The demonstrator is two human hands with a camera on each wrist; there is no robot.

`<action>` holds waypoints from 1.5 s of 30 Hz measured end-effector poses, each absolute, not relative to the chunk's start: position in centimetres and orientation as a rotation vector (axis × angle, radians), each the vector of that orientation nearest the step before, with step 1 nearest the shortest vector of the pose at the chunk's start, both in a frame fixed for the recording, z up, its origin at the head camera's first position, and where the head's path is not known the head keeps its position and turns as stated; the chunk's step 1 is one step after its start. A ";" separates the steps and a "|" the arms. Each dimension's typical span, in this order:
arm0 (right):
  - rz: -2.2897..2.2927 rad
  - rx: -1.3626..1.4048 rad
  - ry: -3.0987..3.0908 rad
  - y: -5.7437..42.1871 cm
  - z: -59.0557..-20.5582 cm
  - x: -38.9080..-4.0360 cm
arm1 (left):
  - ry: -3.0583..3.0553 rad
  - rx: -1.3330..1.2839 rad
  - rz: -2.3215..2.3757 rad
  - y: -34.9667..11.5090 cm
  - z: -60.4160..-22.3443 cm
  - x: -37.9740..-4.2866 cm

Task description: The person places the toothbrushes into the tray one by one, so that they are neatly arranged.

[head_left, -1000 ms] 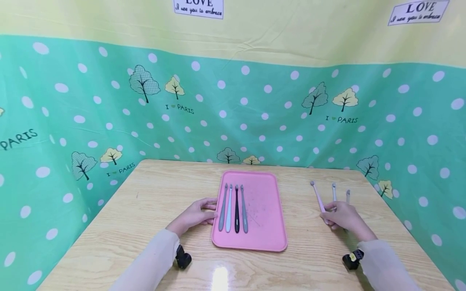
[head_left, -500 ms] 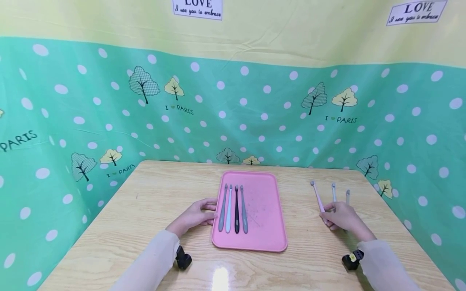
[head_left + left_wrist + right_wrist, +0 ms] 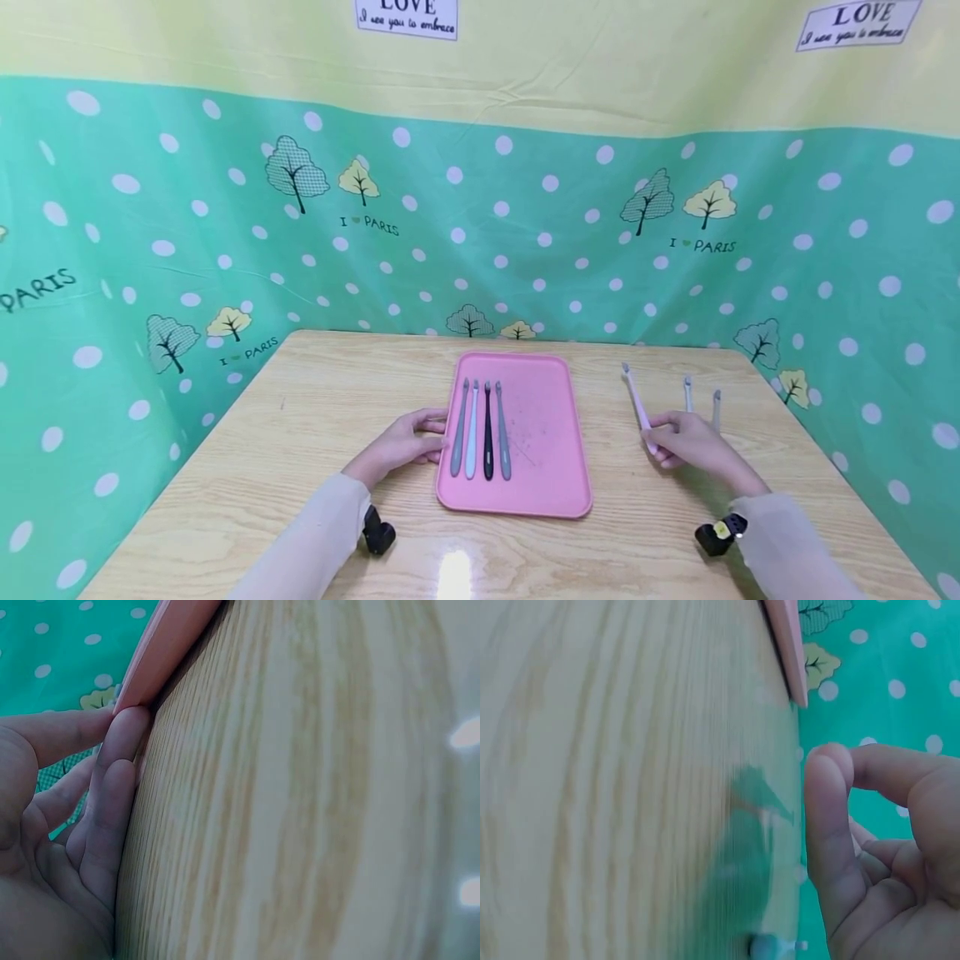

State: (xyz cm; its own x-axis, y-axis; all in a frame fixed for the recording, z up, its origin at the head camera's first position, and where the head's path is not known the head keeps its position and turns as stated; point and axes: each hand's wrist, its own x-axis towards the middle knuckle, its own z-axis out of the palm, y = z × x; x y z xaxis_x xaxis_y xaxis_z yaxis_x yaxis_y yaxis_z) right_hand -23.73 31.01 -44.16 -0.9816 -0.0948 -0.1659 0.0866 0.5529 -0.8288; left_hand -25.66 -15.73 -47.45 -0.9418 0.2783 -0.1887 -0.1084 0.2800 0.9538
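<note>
My right hand (image 3: 692, 443) pinches a pink toothbrush (image 3: 636, 398) by its handle, head pointing away, to the right of the tray. In the right wrist view the thumb and fingertip meet, and the toothbrush is hidden behind them. At the left rim of a pink tray (image 3: 543, 492), my left hand (image 3: 402, 442) grips the edge; the left wrist view shows thumb and fingers (image 3: 120, 742) at its side. Several toothbrushes lie side by side on the tray's left half: a grey one (image 3: 460, 429), a light blue one (image 3: 472, 437), a black one (image 3: 488, 437) and another grey one (image 3: 503, 437).
Behind the right hand lie a pale blue toothbrush (image 3: 688, 395) and a grey toothbrush (image 3: 717, 407), their lower parts hidden by it. The wooden table (image 3: 315, 375) is bordered at the back and sides by a green and yellow curtain (image 3: 525, 250).
My right hand has moved left, towards the tray, carrying the pink toothbrush away from the other two. The left hand and the tray stay where they were.
</note>
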 end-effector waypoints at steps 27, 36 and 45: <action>-1.640 -0.243 2.198 25.4 -44.4 -23.3 | 2.250 0.167 1.712 -15.7 -47.4 -25.6; -1.610 -0.278 2.187 23.2 -44.1 -22.9 | 2.230 0.177 1.725 -15.7 -47.4 -25.6; -1.616 -0.307 2.183 21.0 -44.2 -22.9 | 2.247 0.179 1.711 -15.8 -47.5 -25.6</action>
